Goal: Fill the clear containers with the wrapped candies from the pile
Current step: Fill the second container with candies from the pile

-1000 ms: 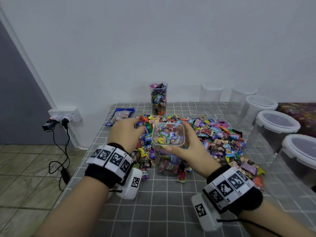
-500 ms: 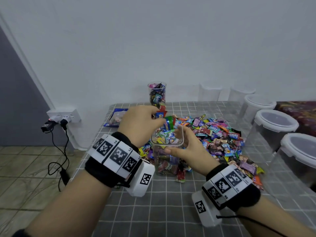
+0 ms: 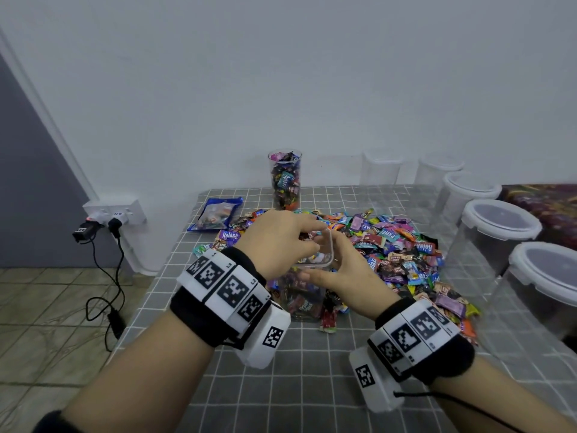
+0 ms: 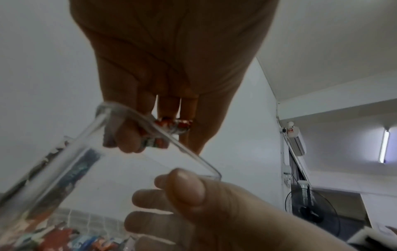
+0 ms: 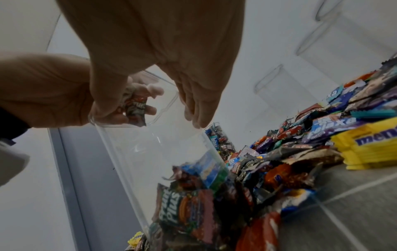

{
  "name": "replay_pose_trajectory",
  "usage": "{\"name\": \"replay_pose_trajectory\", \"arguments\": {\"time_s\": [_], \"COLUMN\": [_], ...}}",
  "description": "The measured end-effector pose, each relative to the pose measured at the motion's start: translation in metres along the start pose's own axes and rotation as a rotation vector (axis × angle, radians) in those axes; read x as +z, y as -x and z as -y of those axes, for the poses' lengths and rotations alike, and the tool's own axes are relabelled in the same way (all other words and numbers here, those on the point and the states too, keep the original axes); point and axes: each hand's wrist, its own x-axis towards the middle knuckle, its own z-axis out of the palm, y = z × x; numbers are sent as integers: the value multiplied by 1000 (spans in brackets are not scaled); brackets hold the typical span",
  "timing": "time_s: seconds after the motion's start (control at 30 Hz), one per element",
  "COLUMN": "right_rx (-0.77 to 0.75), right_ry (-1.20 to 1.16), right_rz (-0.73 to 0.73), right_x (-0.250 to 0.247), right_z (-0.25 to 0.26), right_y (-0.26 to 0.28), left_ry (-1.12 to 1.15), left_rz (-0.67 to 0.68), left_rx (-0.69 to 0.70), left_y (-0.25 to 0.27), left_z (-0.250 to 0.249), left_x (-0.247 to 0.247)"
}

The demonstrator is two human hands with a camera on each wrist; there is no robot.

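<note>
1. Step: dropping candies into square clear container (image 3: 307, 295) at table (image 3: 312, 385) centre; left hand (image 3: 278, 242) over its mouth, grip clenched on wrapped candies (image 5: 136, 108)
2. Right hand (image 3: 349, 276) grasps container wall
3. Next: release, regrab from pile (image 3: 399, 254) at 2 o'clock
4. Readable: "Relaxa", "mentos" partly

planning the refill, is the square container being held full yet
Not full: the square container is candy-filled only in its lower part; the walls near its rim are clear.
</note>
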Motion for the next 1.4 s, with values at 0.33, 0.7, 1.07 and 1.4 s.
{"name": "replay_pose_trajectory", "arguments": {"time_s": [0.33,0.7,1.07,1.4], "right_rx": [3,122,275,319], "right_ry": [-10,692,1038,1176], "right_rz": [4,283,354,414], "right_x": [-1,-25,-26,-19], "right_z": [0,-14,-18,-29], "right_y": [0,-5,-16,-31], "left_ry": [304,29,-355,-450], "left_rz": [-161,-173,355,474], "left_rx": [-3,-346,-448,-443], "left_y": [5,6,-10,-18], "left_z": [6,58,98,91], "left_x": [2,8,66,68]}}
